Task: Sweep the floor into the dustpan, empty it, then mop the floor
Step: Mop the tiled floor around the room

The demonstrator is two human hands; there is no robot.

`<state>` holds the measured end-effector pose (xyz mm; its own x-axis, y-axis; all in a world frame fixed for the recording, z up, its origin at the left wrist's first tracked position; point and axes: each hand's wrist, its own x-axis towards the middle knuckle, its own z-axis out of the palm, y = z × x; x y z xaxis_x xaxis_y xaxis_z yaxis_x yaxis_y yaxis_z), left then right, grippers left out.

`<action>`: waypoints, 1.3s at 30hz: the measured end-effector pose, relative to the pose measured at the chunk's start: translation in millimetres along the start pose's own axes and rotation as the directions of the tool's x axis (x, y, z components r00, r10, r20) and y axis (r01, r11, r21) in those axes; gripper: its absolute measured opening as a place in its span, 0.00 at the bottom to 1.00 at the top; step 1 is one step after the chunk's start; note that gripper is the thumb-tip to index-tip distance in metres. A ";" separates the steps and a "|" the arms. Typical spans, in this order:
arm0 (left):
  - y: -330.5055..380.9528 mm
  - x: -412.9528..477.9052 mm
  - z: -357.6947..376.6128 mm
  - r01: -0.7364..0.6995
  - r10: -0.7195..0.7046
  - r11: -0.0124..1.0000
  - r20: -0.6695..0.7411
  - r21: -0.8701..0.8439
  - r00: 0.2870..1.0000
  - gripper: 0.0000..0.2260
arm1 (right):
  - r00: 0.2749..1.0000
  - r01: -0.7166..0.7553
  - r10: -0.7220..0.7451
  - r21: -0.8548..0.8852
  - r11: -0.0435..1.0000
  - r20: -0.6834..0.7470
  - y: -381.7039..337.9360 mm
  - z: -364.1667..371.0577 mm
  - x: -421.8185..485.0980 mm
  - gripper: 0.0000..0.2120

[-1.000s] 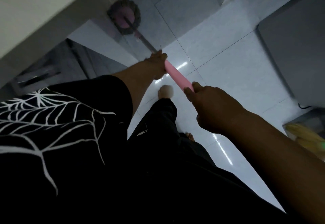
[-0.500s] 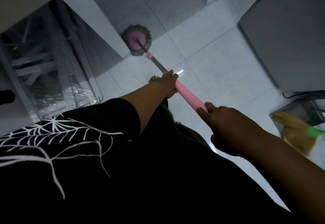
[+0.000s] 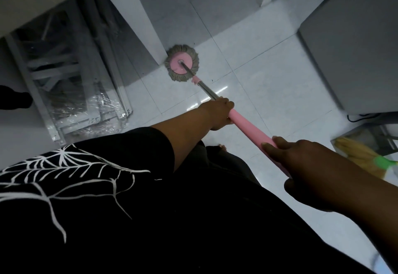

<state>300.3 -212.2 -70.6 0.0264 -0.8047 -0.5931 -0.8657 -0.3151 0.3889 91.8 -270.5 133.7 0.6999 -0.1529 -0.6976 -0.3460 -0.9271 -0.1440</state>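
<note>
With both hands, left hand and right hand, gripping the mop handle, keep mop head flat, hug the wall base.

The right grip covers the top end of the mop handle; the left grip curls its fingertips out of sight round it. The broom is blurred and cut by the right edge. Trousers hide a foot but for toes. A dark shape at the left edge cannot be identified.

black spiderweb-print shirt, black trousers
</note>
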 end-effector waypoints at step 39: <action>-22.9 -83.4 74.4 0.240 -0.269 0.951 -0.143 -0.195 0.952 0.21 | 0.974 0.220 -0.206 -0.177 0.959 0.095 -42.9 3.5 -0.6 0.33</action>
<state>280.7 -100.4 -82.6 0.3300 -0.7534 -0.5688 -0.7193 -0.5908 0.3654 103.9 -229.5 137.8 0.6937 0.0744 -0.7164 -0.0672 -0.9836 -0.1673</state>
